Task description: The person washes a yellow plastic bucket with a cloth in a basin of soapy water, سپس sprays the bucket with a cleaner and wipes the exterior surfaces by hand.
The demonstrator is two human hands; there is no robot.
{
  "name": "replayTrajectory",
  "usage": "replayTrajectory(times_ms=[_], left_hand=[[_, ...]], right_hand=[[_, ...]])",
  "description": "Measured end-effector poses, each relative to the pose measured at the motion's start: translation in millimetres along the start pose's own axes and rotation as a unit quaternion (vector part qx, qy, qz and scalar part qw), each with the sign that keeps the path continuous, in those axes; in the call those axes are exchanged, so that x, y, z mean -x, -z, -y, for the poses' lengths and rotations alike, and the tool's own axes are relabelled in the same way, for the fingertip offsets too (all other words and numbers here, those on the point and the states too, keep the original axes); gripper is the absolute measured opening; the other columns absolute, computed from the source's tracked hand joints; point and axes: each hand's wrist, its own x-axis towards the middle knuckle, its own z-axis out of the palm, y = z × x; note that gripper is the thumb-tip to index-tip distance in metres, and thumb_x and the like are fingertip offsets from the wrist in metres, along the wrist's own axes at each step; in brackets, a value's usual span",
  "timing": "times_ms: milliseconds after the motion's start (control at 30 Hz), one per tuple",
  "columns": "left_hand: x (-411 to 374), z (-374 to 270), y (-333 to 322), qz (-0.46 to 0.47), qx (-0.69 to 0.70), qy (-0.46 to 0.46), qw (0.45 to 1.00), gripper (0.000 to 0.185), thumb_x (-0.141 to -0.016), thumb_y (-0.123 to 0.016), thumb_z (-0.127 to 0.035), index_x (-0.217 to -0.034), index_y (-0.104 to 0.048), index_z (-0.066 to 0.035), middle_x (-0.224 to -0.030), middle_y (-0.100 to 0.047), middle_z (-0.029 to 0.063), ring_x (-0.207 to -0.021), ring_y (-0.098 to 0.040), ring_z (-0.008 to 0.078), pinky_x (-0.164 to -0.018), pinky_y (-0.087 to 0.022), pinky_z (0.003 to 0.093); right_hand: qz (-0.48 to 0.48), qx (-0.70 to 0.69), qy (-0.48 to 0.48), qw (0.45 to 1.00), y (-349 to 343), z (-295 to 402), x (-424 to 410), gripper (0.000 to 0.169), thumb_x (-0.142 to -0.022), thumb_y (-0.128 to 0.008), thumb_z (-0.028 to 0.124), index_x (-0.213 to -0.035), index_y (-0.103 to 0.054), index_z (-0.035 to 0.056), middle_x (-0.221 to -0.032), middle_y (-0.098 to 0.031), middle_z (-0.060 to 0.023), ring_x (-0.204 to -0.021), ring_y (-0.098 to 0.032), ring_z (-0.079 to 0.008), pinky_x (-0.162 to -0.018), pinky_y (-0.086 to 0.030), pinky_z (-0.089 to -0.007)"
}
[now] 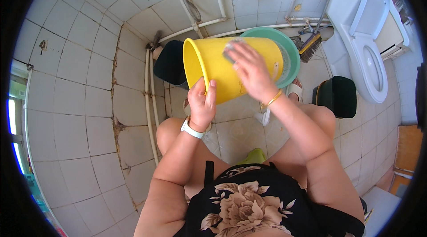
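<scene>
A yellow plastic bucket [217, 60] lies tipped on its side in front of me, its mouth facing left. My left hand [202, 102] grips its rim, thumb on the outside. Pressed to the upper wall of the bucket is a grey scrubbing pad [230, 52], blurred and partly covered by the fingers of my right hand [250, 70]. The bucket's base end overlaps a green plastic basin [291, 45], which holds sudsy water. Dark marks show on the bucket's lower side, near my right wrist.
A dark bin [168, 62] stands behind the bucket at left; another dark bin [345, 97] stands right, near the white toilet [370, 67]. A broom head [310, 47] leans by the basin. A white-handled brush [266, 117] is between my feet. Pipes [148, 87] line the tiled wall.
</scene>
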Motion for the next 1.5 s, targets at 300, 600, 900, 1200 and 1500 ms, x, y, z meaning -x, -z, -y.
replayTrajectory(times_ms=[300,600,900,1200,1500], left_hand=[[3,-9,-3,-0.001,-0.004,-0.029,1.000,0.024,-0.100,-0.058,-0.013,-0.080,-0.054,0.000,-0.066,-0.050,0.0129,-0.058,-0.046,0.0238,-0.056,-0.039,0.0349],[3,-18,4,0.039,-0.082,-0.076,0.993,0.024,-0.098,-0.062,-0.016,-0.081,-0.057,0.000,-0.066,-0.050,0.0156,-0.057,-0.048,0.0295,-0.055,-0.040,0.0369],[-10,-9,28,-0.030,-0.052,-0.005,0.998,0.029,-0.101,-0.060,-0.020,-0.081,-0.057,0.000,-0.063,-0.050,0.0100,-0.056,-0.047,0.0199,-0.054,-0.039,0.0322],[-63,18,120,-0.254,0.031,0.054,0.965,0.027,-0.105,-0.056,-0.019,-0.086,-0.060,0.001,-0.073,-0.053,-0.0045,-0.065,-0.041,0.0035,-0.056,-0.034,0.0239],[-61,43,157,-0.372,0.058,0.105,0.921,0.027,-0.106,-0.052,-0.019,-0.096,-0.061,0.004,-0.084,-0.064,0.0025,-0.073,-0.054,0.0064,-0.065,-0.043,0.0244]], right_hand=[[0.009,0.001,-0.008,1.000,7,1,-7,0.042,-0.089,-0.061,0.008,-0.130,-0.064,0.0102,-0.144,-0.054,-0.0128,-0.134,-0.050,-0.0326,-0.109,-0.040,-0.0488],[-0.027,-0.003,-0.086,0.996,-1,-46,-3,0.032,-0.093,-0.057,0.011,-0.124,-0.067,0.0068,-0.132,-0.064,-0.0133,-0.125,-0.057,-0.0311,-0.104,-0.044,-0.0447],[-0.114,-0.081,-0.201,0.970,12,-63,-9,0.020,-0.096,-0.057,0.004,-0.111,-0.071,0.0040,-0.113,-0.072,-0.0141,-0.104,-0.068,-0.0282,-0.093,-0.052,-0.0350],[-0.103,-0.140,-0.191,0.966,-38,-34,-25,0.016,-0.094,-0.055,0.001,-0.103,-0.066,0.0062,-0.085,-0.069,-0.0086,-0.073,-0.065,-0.0179,-0.065,-0.051,-0.0308],[0.424,0.065,-0.120,0.896,-204,-30,-9,0.061,-0.087,-0.065,0.021,-0.145,-0.046,0.0169,-0.094,-0.072,-0.0176,-0.086,-0.070,-0.0387,-0.075,-0.056,-0.0501]])
